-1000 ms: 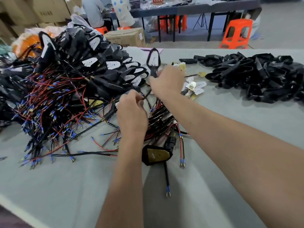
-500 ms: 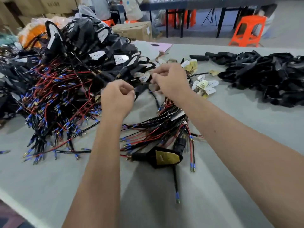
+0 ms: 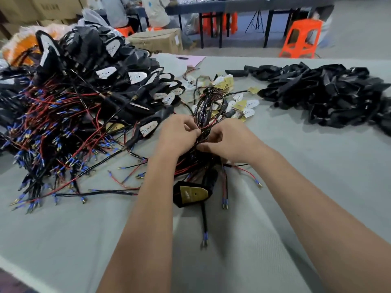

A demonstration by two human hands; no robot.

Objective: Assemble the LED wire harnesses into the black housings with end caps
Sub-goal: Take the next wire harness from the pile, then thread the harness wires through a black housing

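Before you, the desk carries a grey covering. At its far edge lies a pink sheet with a dark pen on it. Beyond the desk you see a cardboard box on the floor, an orange stool to the right, and a long dark table with further orange stools beneath. Two seated persons appear behind, with stacked cartons at upper left.

Both fingertips vanish inside the wire bundle, so the grip's exact strand is unclear. Beyond it, the housing pile runs off the right edge; seated people are cropped.
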